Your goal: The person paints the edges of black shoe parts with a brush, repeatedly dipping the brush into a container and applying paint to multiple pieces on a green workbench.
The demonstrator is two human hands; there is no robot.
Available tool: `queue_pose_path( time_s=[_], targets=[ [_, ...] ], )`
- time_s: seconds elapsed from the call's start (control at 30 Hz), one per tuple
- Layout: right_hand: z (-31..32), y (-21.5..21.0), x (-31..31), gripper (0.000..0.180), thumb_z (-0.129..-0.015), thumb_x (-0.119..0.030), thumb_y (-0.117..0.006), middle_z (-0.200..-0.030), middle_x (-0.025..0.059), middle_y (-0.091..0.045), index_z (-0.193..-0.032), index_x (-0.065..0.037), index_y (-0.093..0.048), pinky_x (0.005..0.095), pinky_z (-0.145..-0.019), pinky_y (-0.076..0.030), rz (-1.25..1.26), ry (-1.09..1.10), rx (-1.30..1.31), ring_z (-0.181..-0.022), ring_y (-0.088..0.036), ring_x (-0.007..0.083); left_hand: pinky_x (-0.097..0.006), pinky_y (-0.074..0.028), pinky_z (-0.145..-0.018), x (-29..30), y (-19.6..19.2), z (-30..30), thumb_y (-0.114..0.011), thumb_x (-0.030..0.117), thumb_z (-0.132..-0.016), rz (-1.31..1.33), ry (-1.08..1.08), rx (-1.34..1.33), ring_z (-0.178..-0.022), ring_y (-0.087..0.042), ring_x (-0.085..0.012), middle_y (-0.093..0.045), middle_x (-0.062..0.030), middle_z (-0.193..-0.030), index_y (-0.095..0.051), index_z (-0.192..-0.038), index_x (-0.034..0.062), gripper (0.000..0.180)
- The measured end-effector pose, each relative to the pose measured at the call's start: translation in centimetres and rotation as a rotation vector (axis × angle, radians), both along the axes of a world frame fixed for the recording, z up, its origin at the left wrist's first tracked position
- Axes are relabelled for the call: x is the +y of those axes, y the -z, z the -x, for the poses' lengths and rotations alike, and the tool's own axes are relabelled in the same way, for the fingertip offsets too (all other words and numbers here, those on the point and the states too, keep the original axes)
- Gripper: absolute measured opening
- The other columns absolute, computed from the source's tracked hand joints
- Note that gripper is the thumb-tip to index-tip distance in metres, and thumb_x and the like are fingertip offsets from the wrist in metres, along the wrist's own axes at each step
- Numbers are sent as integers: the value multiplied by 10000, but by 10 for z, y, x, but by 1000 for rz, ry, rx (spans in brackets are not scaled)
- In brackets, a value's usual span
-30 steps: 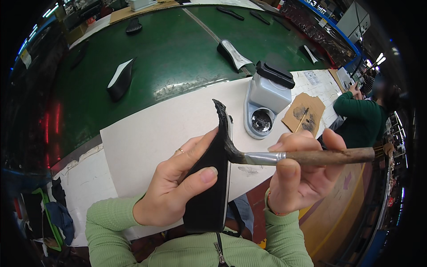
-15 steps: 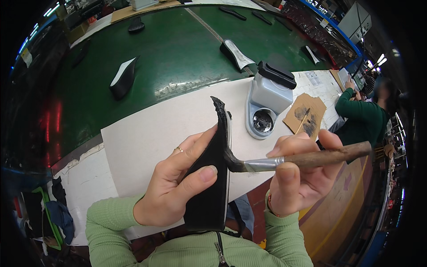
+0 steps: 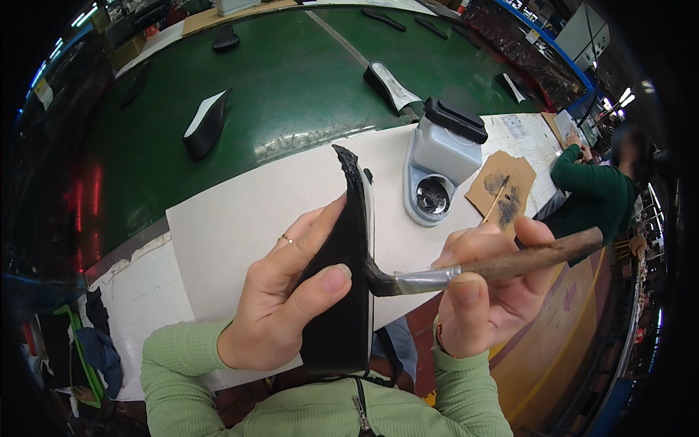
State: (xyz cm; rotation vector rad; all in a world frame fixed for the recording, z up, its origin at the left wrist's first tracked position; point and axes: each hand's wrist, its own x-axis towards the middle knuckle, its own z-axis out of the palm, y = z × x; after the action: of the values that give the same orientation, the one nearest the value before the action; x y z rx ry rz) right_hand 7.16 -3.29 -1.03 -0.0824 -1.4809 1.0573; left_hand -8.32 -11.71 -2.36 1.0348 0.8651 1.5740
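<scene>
The left hand (image 3: 273,313) is closed on a black wedge-shaped shoe sole (image 3: 335,320), thumb on its near face, holding it on end before the chest at the edge of the white paper-covered surface (image 3: 226,240). The right hand (image 3: 486,313) pinches a wooden-handled brush with a silver metal ferrule (image 3: 531,256), its bent black bristles touching the sole's right edge, near a pale grey-blue plastic container (image 3: 448,156).
</scene>
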Motion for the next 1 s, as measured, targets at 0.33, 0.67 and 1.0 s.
queue_pose_path(
  time_s=[0.33,0.67,1.0],
  targets=[
    [-3,0,-4,581,-672,129,-624,-677,51,-465,-1175,15,-357,234,-510,-348,-12,-32,-44,-569,-428,79,-302,-227,-1011,0,-1,0,-490,104,-855,-11,-78,16,-1209,-358,-213,-368,-169,-1307,-323,-1309,-70,514],
    [-10,-2,-10,561,-699,66,-630,-716,140,-578,-1184,58,-349,234,-564,-431,168,-90,-119,-592,-535,127,-306,-206,-1023,1,3,4,-491,110,-853,-17,-152,94,-1225,-344,-216,-384,-178,-1306,-318,-1304,-85,521],
    [-39,30,62,431,-815,9,-576,-858,93,-602,-1200,40,-385,190,-685,-413,224,443,-131,-788,-543,94,-296,-381,-923,20,17,11,-432,168,-871,328,62,-336,-1074,-500,-197,-494,-153,-1197,-348,-1282,-53,474]
  ],
)
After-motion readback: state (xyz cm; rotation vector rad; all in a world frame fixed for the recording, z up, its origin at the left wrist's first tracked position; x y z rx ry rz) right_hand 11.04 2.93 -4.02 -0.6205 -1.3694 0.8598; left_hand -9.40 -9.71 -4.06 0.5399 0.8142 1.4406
